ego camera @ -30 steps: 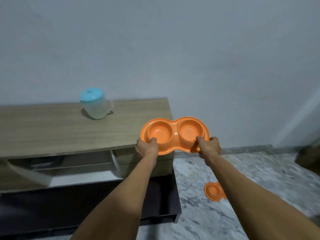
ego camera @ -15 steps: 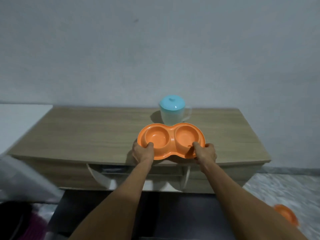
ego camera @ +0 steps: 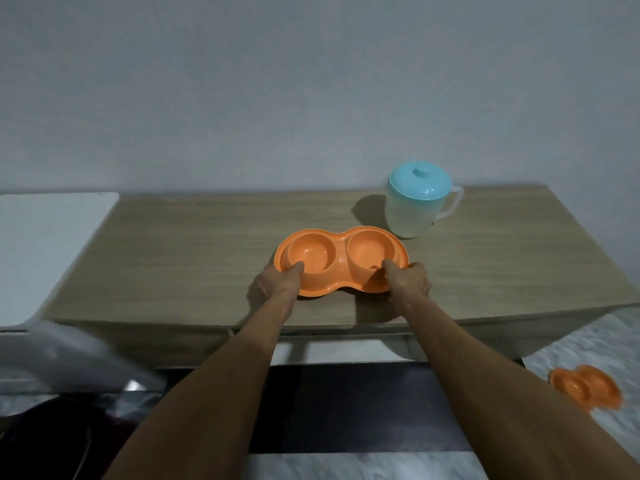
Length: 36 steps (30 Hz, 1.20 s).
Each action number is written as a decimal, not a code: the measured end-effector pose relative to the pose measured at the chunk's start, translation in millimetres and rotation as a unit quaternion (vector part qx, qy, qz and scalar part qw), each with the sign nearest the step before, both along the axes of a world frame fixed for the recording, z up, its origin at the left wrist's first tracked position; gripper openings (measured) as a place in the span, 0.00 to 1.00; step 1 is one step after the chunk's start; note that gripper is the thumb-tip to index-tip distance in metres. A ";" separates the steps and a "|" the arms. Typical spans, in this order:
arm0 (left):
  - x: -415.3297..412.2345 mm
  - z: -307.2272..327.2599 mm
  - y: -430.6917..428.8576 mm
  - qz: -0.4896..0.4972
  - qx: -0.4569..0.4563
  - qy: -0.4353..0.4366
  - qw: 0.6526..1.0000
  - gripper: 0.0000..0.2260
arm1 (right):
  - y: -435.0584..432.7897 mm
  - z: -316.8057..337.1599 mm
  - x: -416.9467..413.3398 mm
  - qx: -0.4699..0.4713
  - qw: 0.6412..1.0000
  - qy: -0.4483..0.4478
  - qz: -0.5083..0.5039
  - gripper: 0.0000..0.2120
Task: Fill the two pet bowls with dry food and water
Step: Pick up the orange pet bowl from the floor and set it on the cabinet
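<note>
An orange double pet bowl (ego camera: 341, 259) with two round, empty wells rests on or just above the wooden cabinet top (ego camera: 180, 258), near its front edge. My left hand (ego camera: 278, 280) grips the bowl's near left rim, thumb inside the left well. My right hand (ego camera: 407, 278) grips the near right rim, thumb on the right well's edge. A translucent jug with a light blue lid (ego camera: 417, 202) stands behind and to the right of the bowl, handle facing right.
A second orange double bowl (ego camera: 585, 391) lies on the marble floor at the lower right. A white surface (ego camera: 38, 244) adjoins the cabinet on the left. A blurred grey object (ego camera: 69, 358) and dark items sit at the lower left. A wall backs the cabinet.
The view has swung left from the floor beside the cabinet and centred on it. Both hands have carried the orange bowl over the cabinet top and lowered it toward the surface.
</note>
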<state>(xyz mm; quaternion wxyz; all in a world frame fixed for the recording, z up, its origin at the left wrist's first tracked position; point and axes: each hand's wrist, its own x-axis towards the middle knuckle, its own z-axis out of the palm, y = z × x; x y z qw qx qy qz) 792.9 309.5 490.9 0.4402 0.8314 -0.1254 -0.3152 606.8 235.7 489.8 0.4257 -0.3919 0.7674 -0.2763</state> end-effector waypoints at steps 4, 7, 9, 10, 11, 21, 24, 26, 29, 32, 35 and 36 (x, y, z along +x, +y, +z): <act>6.8 -7.5 -8.1 -0.010 0.011 0.007 1.000 0.25 | -4.5 -3.8 4.8 0.003 1.000 0.019 -0.006 0.29; 11.5 -12.2 -10.1 -0.016 0.023 -0.003 1.000 0.26 | -6.4 -9.3 7.9 0.009 0.999 0.033 0.006 0.29; 14.2 -16.9 -9.3 -0.025 0.036 -0.011 0.999 0.29 | -5.7 -14.4 7.8 0.013 0.999 0.041 0.017 0.30; 16.4 -21.7 -8.6 -0.029 0.051 -0.022 0.998 0.31 | -3.1 -15.4 7.0 0.017 0.999 0.043 0.021 0.30; 18.6 -27.7 -8.4 -0.036 0.069 -0.036 0.996 0.33 | -1.4 -16.4 6.1 0.018 0.999 0.043 0.026 0.31; -1.6 -13.0 34.4 -0.054 0.056 -0.112 0.991 0.28 | 33.8 -11.8 -4.5 -0.037 0.997 0.034 0.054 0.32; -8.1 -17.2 69.5 -0.013 0.001 -0.113 0.994 0.21 | 74.4 -1.1 -4.0 -0.074 0.996 0.033 0.042 0.18; -11.5 -30.5 97.9 0.004 -0.014 -0.123 0.992 0.18 | 102.5 -9.4 0.1 -0.094 0.994 0.031 0.051 0.14; -15.5 -64.2 139.0 0.030 -0.018 -0.109 0.993 0.15 | 136.0 -42.8 9.4 -0.088 0.993 0.026 0.081 0.12; -16.9 -99.3 170.6 0.038 -0.005 -0.100 0.994 0.14 | 160.4 -89.6 17.4 -0.071 0.990 0.024 0.117 0.10; -13.0 -135.6 188.2 0.044 0.009 -0.099 0.994 0.13 | 173.8 -137.8 24.7 -0.052 0.989 0.033 0.134 0.10; -9.7 -147.8 189.8 0.043 0.009 -0.101 0.994 0.14 | 175.2 -152.8 27.8 -0.051 0.988 0.034 0.139 0.11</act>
